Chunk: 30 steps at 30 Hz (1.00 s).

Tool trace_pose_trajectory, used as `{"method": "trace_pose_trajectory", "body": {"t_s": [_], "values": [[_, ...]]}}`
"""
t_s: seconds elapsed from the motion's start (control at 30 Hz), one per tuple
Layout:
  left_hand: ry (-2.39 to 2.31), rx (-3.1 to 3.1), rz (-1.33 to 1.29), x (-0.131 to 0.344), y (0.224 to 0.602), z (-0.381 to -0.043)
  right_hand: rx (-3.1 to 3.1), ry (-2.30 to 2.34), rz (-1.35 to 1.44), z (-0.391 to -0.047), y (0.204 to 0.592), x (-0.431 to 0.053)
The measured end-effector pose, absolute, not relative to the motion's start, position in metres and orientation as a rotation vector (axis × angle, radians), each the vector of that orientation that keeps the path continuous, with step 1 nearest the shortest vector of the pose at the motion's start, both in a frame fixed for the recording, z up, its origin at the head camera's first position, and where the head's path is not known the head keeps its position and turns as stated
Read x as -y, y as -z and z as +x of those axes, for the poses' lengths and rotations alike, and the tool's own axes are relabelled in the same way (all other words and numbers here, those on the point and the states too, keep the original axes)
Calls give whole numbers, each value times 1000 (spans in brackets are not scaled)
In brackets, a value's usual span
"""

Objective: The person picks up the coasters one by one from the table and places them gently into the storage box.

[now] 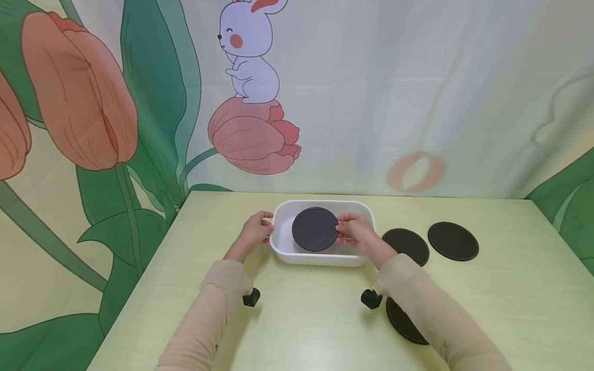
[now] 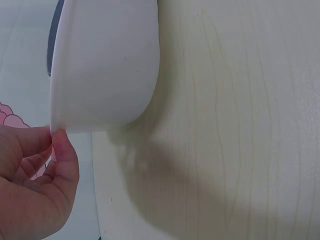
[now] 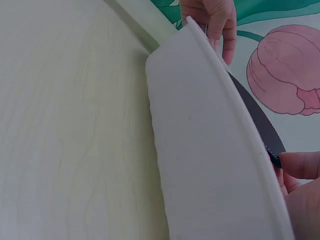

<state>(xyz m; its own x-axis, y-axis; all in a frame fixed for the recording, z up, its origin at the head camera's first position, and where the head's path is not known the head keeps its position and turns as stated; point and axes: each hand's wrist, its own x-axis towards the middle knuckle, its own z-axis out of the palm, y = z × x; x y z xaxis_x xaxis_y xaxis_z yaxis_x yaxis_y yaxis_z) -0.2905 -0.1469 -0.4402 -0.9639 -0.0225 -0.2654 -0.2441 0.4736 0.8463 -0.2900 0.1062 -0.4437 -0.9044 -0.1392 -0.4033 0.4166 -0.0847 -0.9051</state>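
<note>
A white rectangular basin stands near the table's far edge in the head view. My left hand pinches its left rim between thumb and fingers, which the left wrist view shows close up at the basin's corner. My right hand reaches over the basin and pinches the right edge of a round black disc, a flat coaster-like piece. The disc is tilted within the basin's opening. From the right wrist, only the disc's edge shows above the rim, with the right thumb on it.
Two more black discs lie right of the basin, one nearer and one farther right. Another disc is partly hidden beneath the right sleeve. A printed curtain hangs behind the pale wooden table.
</note>
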Motion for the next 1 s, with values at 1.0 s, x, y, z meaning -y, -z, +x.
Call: {"method": "trace_pose_trajectory", "body": {"t_s": [1.0], "values": [[-1460, -2497, -268, 145, 437, -290, -2002, 1898, 592, -299, 461, -98]]}}
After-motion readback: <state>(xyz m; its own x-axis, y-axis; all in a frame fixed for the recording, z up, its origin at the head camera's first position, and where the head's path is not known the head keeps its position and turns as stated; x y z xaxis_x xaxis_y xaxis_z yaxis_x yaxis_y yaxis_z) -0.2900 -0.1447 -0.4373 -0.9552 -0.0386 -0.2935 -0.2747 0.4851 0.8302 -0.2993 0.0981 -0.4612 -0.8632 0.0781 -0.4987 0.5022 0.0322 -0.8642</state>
